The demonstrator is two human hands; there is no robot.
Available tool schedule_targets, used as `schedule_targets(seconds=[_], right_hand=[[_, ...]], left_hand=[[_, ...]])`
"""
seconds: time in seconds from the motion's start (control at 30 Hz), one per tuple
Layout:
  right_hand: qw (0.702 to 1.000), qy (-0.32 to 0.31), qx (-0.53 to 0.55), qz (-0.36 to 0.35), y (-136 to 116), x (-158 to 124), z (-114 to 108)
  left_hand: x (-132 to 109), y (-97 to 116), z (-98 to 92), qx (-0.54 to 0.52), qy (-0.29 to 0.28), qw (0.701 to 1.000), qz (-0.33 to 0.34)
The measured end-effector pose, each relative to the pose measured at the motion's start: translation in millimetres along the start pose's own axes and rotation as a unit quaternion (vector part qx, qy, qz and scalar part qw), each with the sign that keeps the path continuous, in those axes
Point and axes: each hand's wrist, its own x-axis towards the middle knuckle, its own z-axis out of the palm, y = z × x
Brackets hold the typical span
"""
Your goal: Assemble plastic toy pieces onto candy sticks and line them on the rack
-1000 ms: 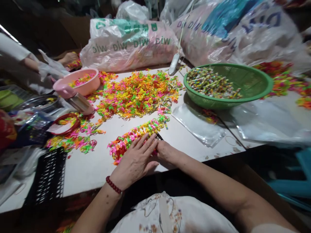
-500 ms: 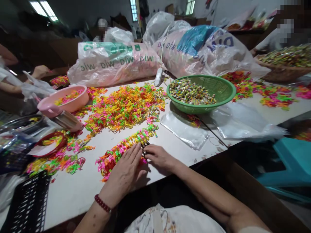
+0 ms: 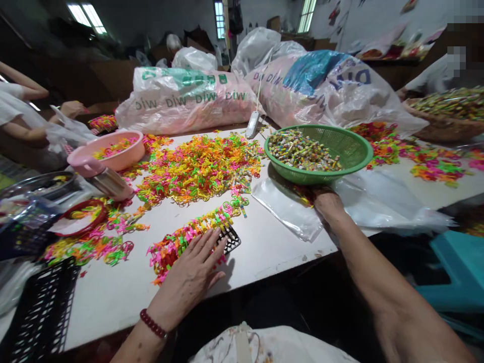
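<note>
My left hand (image 3: 196, 264) lies flat, fingers stretched out, over a small black perforated rack (image 3: 231, 241) at the table's front. Rows of bright plastic pieces (image 3: 177, 242) in pink, yellow, green and orange cover most of that rack; its right end shows bare. My right hand (image 3: 328, 201) reaches below the front rim of a green mesh basket (image 3: 351, 151), beside a few red and yellow pieces (image 3: 303, 195). Its fingers are hidden there, so whether they grip anything does not show. Small patterned cylinders (image 3: 302, 151) partly fill the basket.
Behind the rack spreads a large heap of coloured plastic pieces (image 3: 196, 166). Clear plastic bags (image 3: 289, 206) lie by the basket. At left are a pink basin (image 3: 126, 157), a tumbler (image 3: 109, 184) and a black crate (image 3: 45, 307). Big filled sacks (image 3: 185, 103) stand behind.
My right hand has left the rack's right end and moved right and away from me, under the basket's rim. My left hand stays on the rack, its fingers slightly more spread.
</note>
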Motion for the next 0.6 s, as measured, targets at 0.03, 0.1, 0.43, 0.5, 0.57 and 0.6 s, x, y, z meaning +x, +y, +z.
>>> schedule_targets(seconds=[0.03, 0.1, 0.43, 0.5, 0.57, 0.6], right_hand=[[1.0, -0.008, -0.014, 0.005, -1.9, -2.4, 1.6], [0.999, -0.02, -0.045, 0.014, -5.0, -12.6, 3.4], [0.995, 0.065, 0.063, -0.029, -39.0, -88.1, -16.0], [0.982, 0.049, 0.176, -0.054, -60.1, -101.4, -16.7], [0.956, 0.025, 0.278, -0.085, -84.0, -114.2, -15.1], [0.94, -0.001, 0.329, -0.093, -96.0, -120.0, -13.5]], left_hand=[[0.1, 0.3, 0.3, 0.006, -0.001, 1.0, -0.003], [-0.1, 0.2, -0.3, 0.015, -0.006, 1.0, 0.0], [-0.8, -2.2, 8.9, -0.006, 0.016, 1.0, 0.015], [0.3, -1.3, 7.4, -0.016, 0.012, 1.0, 0.006], [1.5, -0.3, 3.5, -0.024, 0.004, 1.0, -0.003], [1.9, 0.1, 1.1, -0.029, -0.001, 1.0, -0.007]])
